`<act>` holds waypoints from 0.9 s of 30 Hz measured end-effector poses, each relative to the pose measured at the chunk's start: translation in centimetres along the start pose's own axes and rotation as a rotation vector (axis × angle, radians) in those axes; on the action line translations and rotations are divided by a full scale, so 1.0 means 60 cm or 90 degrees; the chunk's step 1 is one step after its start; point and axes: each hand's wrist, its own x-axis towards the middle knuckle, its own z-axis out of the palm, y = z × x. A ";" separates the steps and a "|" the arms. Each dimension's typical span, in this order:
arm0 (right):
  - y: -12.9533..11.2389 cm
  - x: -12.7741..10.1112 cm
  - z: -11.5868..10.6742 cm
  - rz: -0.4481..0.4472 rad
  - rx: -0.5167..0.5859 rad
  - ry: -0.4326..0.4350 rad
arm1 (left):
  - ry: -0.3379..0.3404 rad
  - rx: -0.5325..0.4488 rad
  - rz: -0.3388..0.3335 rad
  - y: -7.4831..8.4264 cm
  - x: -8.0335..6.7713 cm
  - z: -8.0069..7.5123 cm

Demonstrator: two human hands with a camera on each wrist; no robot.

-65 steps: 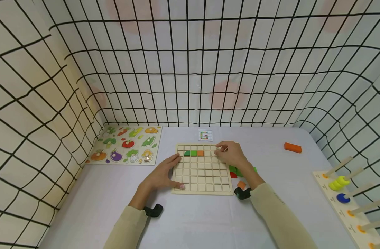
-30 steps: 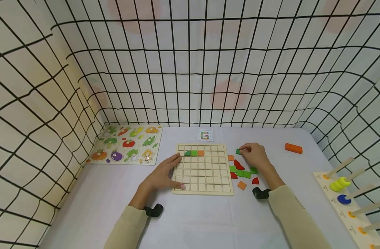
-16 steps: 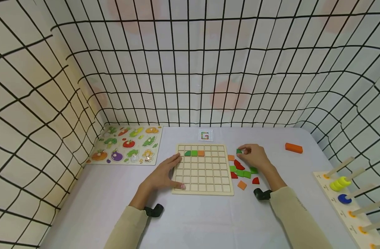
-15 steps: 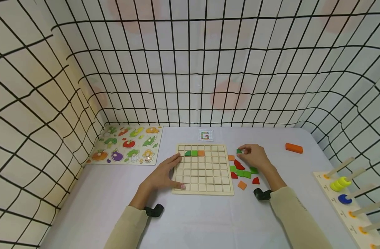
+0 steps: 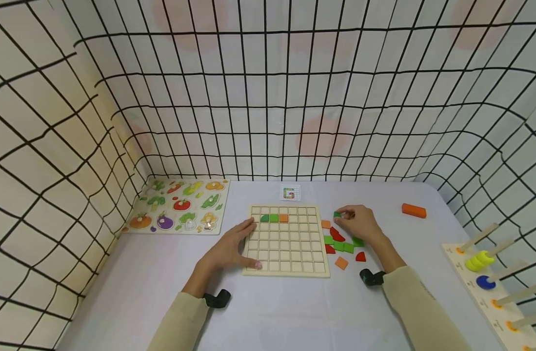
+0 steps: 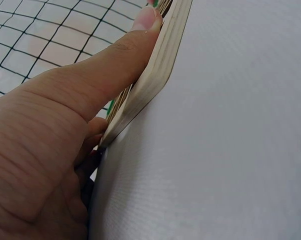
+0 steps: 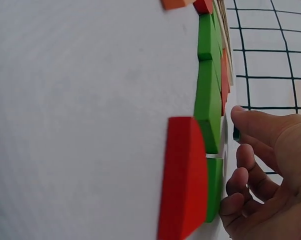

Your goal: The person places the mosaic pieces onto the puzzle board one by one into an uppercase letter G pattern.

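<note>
Reading from left to right, we first see a vegetable puzzle (image 5: 178, 205) at ten o'clock on the surface (image 5: 285, 312). Our left hand (image 5: 229, 247) lies relaxed and flat on the left edge of the grid board (image 5: 286, 240), thumb along its rim, steadying it and grasping nothing. Three tiles fill the board's second row: two green, one orange. A small pattern card (image 5: 289, 192) sits at twelve o'clock beyond the board. Our right hand (image 5: 360, 224) pinches a green tile (image 5: 337, 214) between thumb and fingertips, just off the board's right edge at about two o'clock. The open cells lie at nine o'clock from that tile, so the right hand is much the nearer one. Loose tiles (image 5: 340, 245), red, green and orange, lie just beneath the right hand. Farther right we see an orange block (image 5: 413, 210), then a ring-and-peg rack (image 5: 491, 282) at four o'clock.
</note>
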 end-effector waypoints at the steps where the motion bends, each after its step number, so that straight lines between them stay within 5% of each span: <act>1: 0.000 -0.001 0.000 -0.003 -0.001 0.000 | 0.000 0.001 -0.002 0.000 -0.001 0.000; 27: -0.079 -0.002 0.014 -0.080 0.025 -0.006 | 0.007 0.006 0.005 -0.001 -0.001 0.002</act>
